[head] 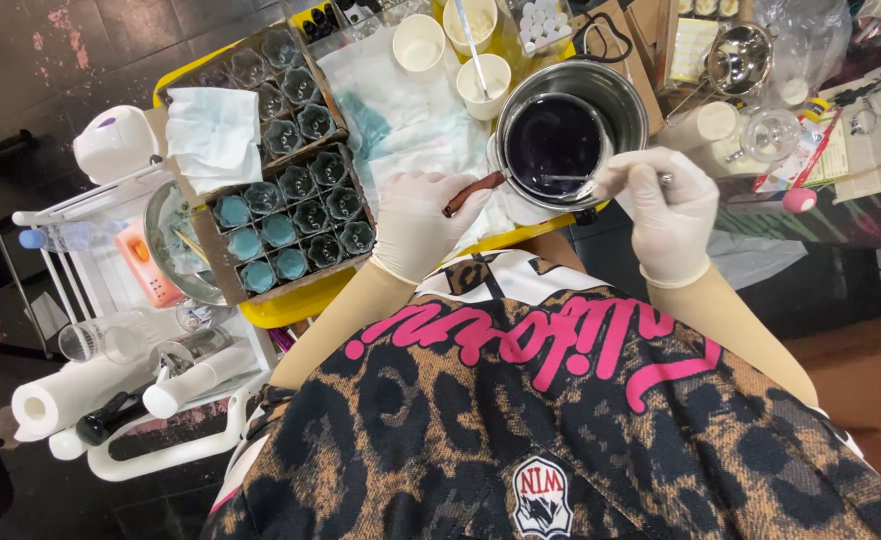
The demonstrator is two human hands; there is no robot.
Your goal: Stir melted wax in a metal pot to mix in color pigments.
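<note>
— What's on your left?

— A cardboard tray of small glass jars [301, 205], some filled teal. My left hand [419, 222], gloved, has its grip closed around the brown handle [473, 194].

— And the pot?

— The steel pot [571, 125] of dark liquid sits on the yellow table [291, 305]. My right hand [669, 215] pinches a metal spoon [586, 180] that dips into it.

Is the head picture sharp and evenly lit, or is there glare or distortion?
Head view: mostly sharp; the right hand is slightly motion-blurred; glare shows on the steel pot rim and the dark liquid; wide-angle bending at the edges; the floor is dim.
</note>
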